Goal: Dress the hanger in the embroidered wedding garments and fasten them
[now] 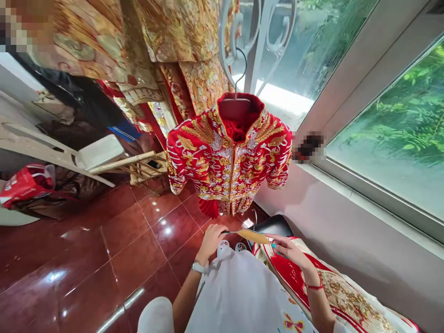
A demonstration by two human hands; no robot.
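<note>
My left hand (pixel 212 239) is closed around the end of a thin dark hanger hook that leads to a tan wooden hanger (pixel 255 236). My right hand (pixel 286 247) pinches the other end of that hanger, just above a red and gold embroidered garment (pixel 333 286) lying over my right side. In front of me a red jacket with gold and silver embroidery (pixel 229 159) hangs on a red hanger from a white scrolled metal rack (pixel 239 32). I wear white clothing (pixel 239 296), a watch on the left wrist and a red string on the right.
More gold and red embroidered garments (pixel 166 46) hang at the upper left. A white folding chair (pixel 93 155) and a red bag (pixel 26 182) stand on the glossy red tile floor (pixel 104 249). A window sill and glass (pixel 398 138) run along the right wall.
</note>
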